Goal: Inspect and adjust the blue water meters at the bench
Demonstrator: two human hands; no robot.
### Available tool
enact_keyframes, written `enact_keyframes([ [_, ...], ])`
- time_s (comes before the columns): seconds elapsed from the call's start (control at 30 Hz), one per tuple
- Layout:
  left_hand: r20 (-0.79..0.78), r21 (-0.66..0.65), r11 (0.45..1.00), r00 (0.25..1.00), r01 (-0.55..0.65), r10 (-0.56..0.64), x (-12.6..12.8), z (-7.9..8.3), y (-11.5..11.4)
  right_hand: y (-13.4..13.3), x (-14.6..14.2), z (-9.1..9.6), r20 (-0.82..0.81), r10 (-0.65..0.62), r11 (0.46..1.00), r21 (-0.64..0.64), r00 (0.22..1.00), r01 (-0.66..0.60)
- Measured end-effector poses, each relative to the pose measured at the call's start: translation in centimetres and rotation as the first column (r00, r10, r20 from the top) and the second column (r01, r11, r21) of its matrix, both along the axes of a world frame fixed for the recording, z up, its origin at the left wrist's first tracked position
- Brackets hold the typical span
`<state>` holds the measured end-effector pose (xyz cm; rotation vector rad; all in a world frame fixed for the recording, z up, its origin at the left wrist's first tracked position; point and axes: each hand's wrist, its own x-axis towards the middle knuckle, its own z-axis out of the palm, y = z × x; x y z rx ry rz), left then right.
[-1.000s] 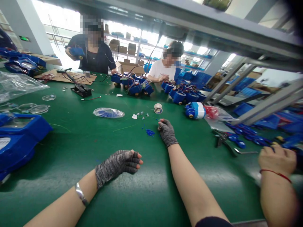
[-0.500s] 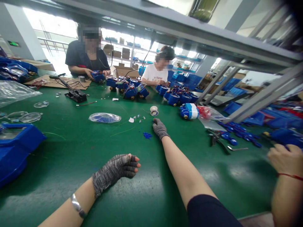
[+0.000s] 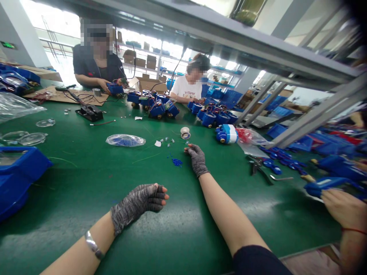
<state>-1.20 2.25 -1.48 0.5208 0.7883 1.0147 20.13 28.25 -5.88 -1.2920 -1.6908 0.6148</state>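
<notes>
My left hand, in a grey fingerless glove, is held low over the green table. Its fingers are curled together, and whatever they may hold is hidden. Further forward, my gloved right hand has its fingertips drawn together beside a small pale part. I cannot make out anything between them. Just left of that hand is a little pile of tiny blue pieces. Behind it stands a spool of wire. Several small pale parts and a white scrap of paper lie nearby.
A clear bag with blue contents lies left of centre. Blue housings stand left and at the back. Pliers and a metal wrench lie right. A co-worker's hand holds a blue part; two people sit opposite.
My right hand has drawn back slightly toward me, uncovering the small pale part. My left hand has barely moved. The co-worker at right now has a blue part in view.
</notes>
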Motion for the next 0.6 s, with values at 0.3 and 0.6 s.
enact_keyframes([
  [0.3, -0.012, 0.004, 1.000, 1.000, -0.015, 0.015, 0.2, -0.1, 0.1, 3.1, -1.2, 2.8, 0.179, -0.082, 0.997, 0.019, 0.980, 0.080],
  [0.6, -0.033, 0.054, 0.997, 0.998, -0.055, 0.057, 0.3, -0.2, 0.0, -5.2, 1.1, 4.3, 0.001, -0.201, 0.979, 0.036, 0.980, 0.201],
])
